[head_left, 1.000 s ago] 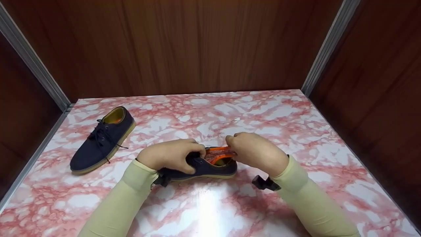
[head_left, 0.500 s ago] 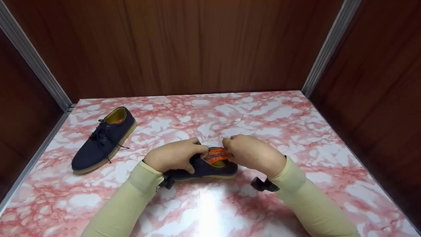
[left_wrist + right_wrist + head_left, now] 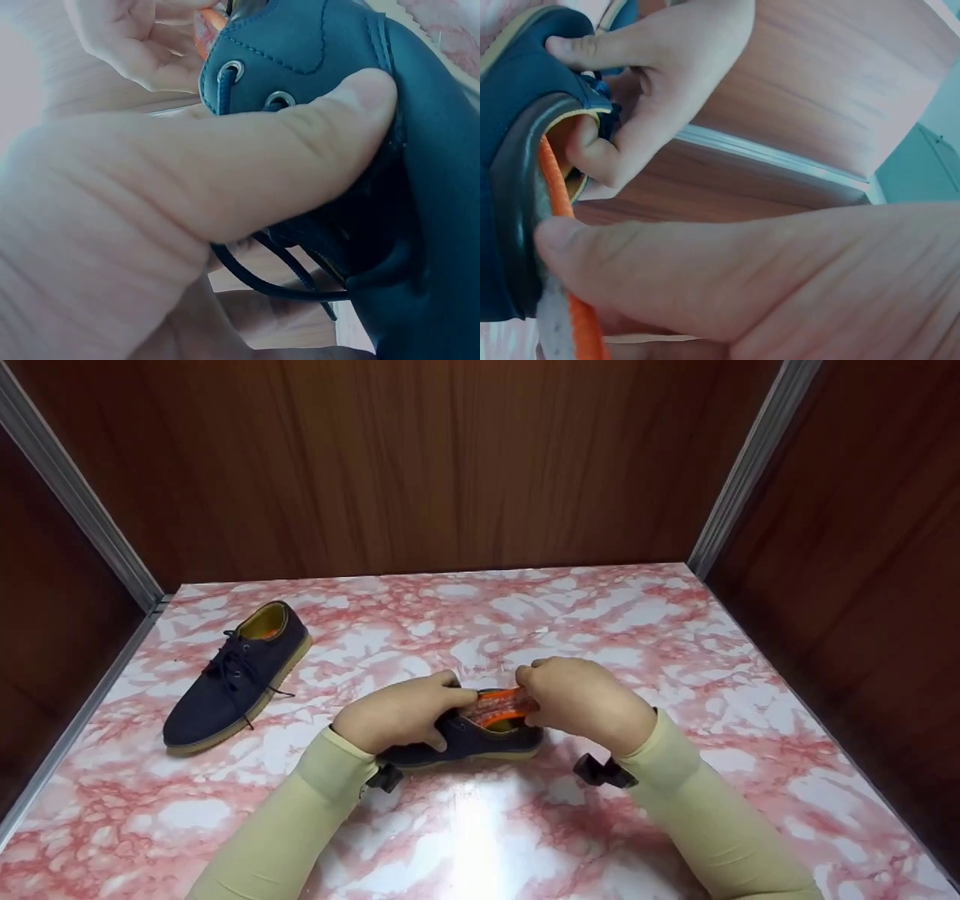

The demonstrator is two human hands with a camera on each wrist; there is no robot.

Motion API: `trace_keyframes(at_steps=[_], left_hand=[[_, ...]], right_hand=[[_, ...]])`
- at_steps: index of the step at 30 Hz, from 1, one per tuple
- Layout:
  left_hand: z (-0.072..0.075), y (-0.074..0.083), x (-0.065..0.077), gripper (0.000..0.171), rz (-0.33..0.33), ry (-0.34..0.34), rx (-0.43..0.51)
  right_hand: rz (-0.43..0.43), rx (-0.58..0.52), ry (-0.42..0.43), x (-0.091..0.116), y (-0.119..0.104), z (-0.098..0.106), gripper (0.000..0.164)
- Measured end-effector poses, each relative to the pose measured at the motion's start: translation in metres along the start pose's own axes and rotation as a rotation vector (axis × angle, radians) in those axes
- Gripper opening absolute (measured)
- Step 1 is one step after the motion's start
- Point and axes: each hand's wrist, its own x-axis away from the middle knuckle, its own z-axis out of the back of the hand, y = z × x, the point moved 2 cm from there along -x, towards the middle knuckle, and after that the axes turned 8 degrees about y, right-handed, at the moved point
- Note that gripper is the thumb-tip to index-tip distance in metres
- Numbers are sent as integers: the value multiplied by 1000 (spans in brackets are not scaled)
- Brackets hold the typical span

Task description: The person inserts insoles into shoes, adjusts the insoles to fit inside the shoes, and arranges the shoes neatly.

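A navy lace-up shoe (image 3: 480, 745) lies on its sole in front of me, toe to the left. My left hand (image 3: 401, 715) grips its front part, the thumb (image 3: 300, 142) pressed across the upper beside the laces (image 3: 262, 283). In the right wrist view, a finger of that hand reaches into the shoe's opening. My right hand (image 3: 589, 701) pinches the heel end of an orange-edged insole (image 3: 499, 706) at the shoe's heel. The insole's front end is inside the shoe, out of sight. In the right wrist view, the right thumb (image 3: 577, 251) lies against the insole's edge.
A matching navy shoe (image 3: 236, 682) with tied laces stands at the left, toe toward the front left. Both shoes are on a red-and-white marbled tabletop (image 3: 637, 622). Brown wood-grain panels (image 3: 465, 465) with metal corner strips (image 3: 757, 465) rise behind and at the sides.
My left hand has shifted slightly right along the shoe, a finger now nearer the opening. The right hand has moved only slightly, still pinching the insole.
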Motion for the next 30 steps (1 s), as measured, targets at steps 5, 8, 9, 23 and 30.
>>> trace_keyframes(at_steps=[5,8,9,23,30], left_hand=[[1,1,2,49,-2,2,8],[2,2,2,49,-5,3,5],[2,2,2,49,-2,0,4],[-1,4,3,53,-1,-2,-4],[-1,4,3,51,-18,16,-19]], right_hand=[[-29,41,1,2,0,5,33],[-35,54,30,4,-1,8,32],[-33,56,42,4,-1,9,32],[26,73,83,4,-3,3,23],[71,71,118,3,-5,3,25]])
